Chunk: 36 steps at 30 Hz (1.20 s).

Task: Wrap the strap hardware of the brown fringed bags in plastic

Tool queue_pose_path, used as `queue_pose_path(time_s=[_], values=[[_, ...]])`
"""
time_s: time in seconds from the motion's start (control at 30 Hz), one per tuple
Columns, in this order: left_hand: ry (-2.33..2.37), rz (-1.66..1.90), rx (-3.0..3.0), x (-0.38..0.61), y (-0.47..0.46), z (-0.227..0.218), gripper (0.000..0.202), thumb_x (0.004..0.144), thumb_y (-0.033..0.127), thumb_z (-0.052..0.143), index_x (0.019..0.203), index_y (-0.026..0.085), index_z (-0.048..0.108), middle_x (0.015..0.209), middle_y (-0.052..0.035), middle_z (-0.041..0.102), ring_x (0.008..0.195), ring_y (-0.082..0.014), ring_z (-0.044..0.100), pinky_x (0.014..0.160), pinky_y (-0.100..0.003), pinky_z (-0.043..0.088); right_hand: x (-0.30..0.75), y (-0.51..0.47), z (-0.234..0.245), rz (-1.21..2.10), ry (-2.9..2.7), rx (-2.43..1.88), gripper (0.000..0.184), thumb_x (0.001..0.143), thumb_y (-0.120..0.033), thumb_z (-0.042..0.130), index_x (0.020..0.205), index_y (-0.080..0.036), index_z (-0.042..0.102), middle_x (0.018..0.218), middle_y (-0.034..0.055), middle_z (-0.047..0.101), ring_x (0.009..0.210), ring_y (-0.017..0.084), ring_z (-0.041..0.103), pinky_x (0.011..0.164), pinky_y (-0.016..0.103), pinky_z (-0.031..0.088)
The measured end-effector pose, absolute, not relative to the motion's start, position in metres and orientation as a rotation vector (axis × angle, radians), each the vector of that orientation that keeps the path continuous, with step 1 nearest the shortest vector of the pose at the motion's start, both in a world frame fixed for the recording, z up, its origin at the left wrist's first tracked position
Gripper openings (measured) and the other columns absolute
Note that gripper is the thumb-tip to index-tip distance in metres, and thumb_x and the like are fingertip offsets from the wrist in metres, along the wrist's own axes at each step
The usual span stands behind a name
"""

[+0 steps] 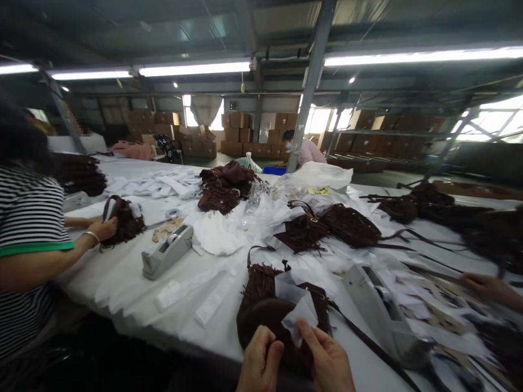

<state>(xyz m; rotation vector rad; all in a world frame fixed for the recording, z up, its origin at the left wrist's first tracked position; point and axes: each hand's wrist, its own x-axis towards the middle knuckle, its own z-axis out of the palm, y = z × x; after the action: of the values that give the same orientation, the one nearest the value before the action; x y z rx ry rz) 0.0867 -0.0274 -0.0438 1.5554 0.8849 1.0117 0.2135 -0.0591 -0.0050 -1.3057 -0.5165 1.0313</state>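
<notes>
A dark brown fringed handbag [261, 311] lies in front of me at the table's near edge, its strap trailing to the right. White tissue paper [303, 316] rests over its flap and hardware. My right hand [327, 356] pinches the lower part of that paper between thumb and fingers. Beside it, my left hand [261, 359] is closed at the bag's near side, thumb against curled fingers; whatever it grips is hidden. A grey tape dispenser [384, 316] stands right of the bag.
Another grey tape dispenser [168, 253] sits to the left. More brown fringed bags [347, 224] lie beyond, amid crumpled white wrapping [216, 231]. A co-worker in a striped shirt [30, 218] handles a bag at left. Another person's hand [490, 288] reaches in from the right.
</notes>
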Motion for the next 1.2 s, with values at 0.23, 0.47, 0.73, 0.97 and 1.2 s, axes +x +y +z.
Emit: queue_pose_path(time_s=[0.23, 0.47, 0.73, 0.97, 1.2], values=[[0.816, 0.915, 1.563, 0.079, -0.04, -0.034, 0.038, 0.091, 0.053, 0.043, 0.073, 0.02, 0.045, 0.068, 0.0003, 0.044, 0.065, -0.0158, 0.044, 0.062, -0.026, 0.034, 0.21, -0.067, 0.001, 0.988, -0.55, -1.362, 0.039, 0.065, -0.052, 0.078, 0.068, -0.014, 0.071, 0.062, 0.0025, 0.062, 0.057, 0.014, 0.049, 0.056, 0.025, 0.04], [0.845, 0.95, 1.225, 0.076, -0.035, -0.032, 0.044, 0.075, 0.059, 0.065, 0.073, 0.018, 0.049, 0.061, 0.0047, 0.039, 0.058, -0.0115, 0.036, 0.055, -0.022, 0.031, 0.207, -0.072, 0.008, 1.076, -0.469, -1.324, 0.04, 0.061, -0.052, 0.08, 0.068, -0.013, 0.072, 0.063, 0.003, 0.064, 0.058, 0.013, 0.049, 0.056, 0.024, 0.039], [0.848, 0.878, 1.1, 0.087, -0.041, -0.027, 0.05, 0.067, 0.062, 0.071, 0.077, 0.014, 0.066, 0.056, 0.0026, 0.049, 0.05, -0.009, 0.034, 0.044, -0.02, 0.024, 0.201, -0.075, -0.003, 1.172, -0.411, -1.197, 0.049, 0.053, -0.057, 0.083, 0.061, -0.011, 0.069, 0.053, 0.0021, 0.059, 0.049, 0.008, 0.043, 0.047, 0.02, 0.033], [0.815, 0.853, 1.072, 0.086, -0.04, -0.029, 0.048, 0.071, 0.058, 0.07, 0.084, 0.012, 0.067, 0.057, 0.0013, 0.054, 0.05, -0.0076, 0.034, 0.047, -0.019, 0.026, 0.199, -0.077, 0.001, 1.187, -0.395, -1.182, 0.045, 0.055, -0.053, 0.084, 0.067, -0.011, 0.072, 0.063, 0.0044, 0.064, 0.057, 0.011, 0.049, 0.052, 0.02, 0.037], [0.902, 0.901, 1.209, 0.083, -0.035, -0.036, 0.04, 0.074, 0.054, 0.067, 0.072, 0.014, 0.059, 0.053, 0.0057, 0.04, 0.051, -0.0087, 0.03, 0.049, -0.02, 0.026, 0.191, -0.08, -0.002, 1.077, -0.611, -1.308, 0.048, 0.063, -0.059, 0.076, 0.06, -0.012, 0.069, 0.054, 0.0006, 0.056, 0.053, 0.009, 0.04, 0.051, 0.021, 0.033]])
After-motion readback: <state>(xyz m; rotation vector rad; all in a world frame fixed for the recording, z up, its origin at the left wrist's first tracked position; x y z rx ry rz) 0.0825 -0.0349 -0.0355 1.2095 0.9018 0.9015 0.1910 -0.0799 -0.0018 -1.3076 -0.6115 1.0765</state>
